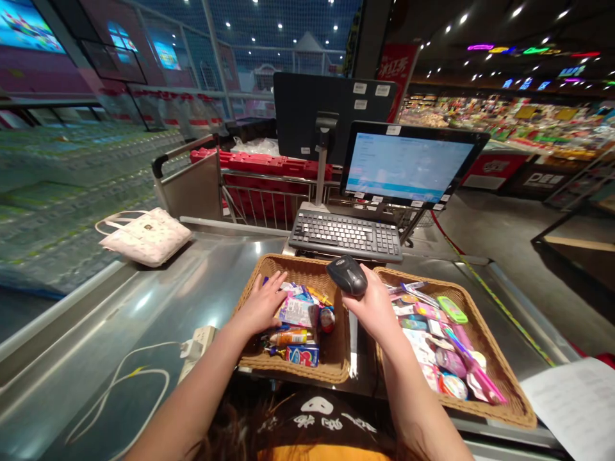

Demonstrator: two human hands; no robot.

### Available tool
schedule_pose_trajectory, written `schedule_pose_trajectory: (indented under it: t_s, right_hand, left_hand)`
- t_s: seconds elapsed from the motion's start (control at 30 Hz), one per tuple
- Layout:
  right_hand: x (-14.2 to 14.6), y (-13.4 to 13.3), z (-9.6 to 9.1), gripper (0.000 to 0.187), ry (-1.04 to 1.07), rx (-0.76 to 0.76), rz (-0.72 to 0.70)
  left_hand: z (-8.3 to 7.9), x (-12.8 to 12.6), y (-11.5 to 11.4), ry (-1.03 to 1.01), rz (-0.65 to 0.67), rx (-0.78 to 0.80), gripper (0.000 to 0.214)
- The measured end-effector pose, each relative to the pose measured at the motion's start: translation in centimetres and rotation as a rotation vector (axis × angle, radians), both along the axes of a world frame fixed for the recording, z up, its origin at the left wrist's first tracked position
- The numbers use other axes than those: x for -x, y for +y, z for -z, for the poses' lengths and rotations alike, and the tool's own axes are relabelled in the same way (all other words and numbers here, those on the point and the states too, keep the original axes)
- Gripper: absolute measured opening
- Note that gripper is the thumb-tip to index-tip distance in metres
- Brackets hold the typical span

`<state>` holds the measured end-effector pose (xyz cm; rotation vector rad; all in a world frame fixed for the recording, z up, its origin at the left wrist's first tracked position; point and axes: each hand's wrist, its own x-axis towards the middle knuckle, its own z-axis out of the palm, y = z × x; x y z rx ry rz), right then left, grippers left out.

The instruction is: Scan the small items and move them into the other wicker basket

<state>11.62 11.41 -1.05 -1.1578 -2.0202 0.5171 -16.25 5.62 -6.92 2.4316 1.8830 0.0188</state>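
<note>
My right hand (372, 306) is closed around a dark handheld barcode scanner (347, 274), held above the gap between two wicker baskets. My left hand (262, 304) reaches into the left basket (250, 362), fingers spread over small packaged goods such as a pale packet (298, 312), an orange bottle (289, 337) and a red-and-blue box (302, 354). Whether it grips anything is hidden. The right basket (500, 365) holds several colourful small packets, tubes and tins.
A keyboard (346, 235) and a lit checkout monitor (408, 168) stand behind the baskets on the steel counter (158, 301). A white handbag (144, 237) lies far left, a power strip with white cable (196, 342) near left, paper sheets (571, 403) at right. A red-lined trolley (259, 186) stands behind.
</note>
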Motion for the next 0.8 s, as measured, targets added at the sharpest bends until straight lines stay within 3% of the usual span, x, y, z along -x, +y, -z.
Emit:
schedule_pose_trajectory:
  t_s: [0.13,0.23,0.43,0.63,0.8]
  right_hand:
    - [-0.2,-0.1,0.1,0.039,0.019,0.001,0.007]
    - [-0.7,-0.2,0.1,0.039,0.025,0.01,0.027]
    - [-3.4,-1.5,-1.7,0.039,0.113,-0.049,0.128]
    - [-8.0,-3.8,-5.0,0.029,0.142,-0.099,0.316]
    - [-12.3,-4.8,-5.4,0.042,0.122,-0.2,0.476]
  left_hand:
    - [1.0,-0.2,-0.1,0.009,-0.039,0.07,0.075]
    - [0.9,-0.6,0.3,-0.025,-0.056,0.092,0.078]
    - [-1.9,-4.7,3.2,-0.106,0.015,-0.105,0.063]
    - [-4.3,-13.5,6.7,-0.208,0.326,-0.168,0.054]
    - [-3.2,-20.9,8.1,-0.188,0.689,-0.018,0.048]
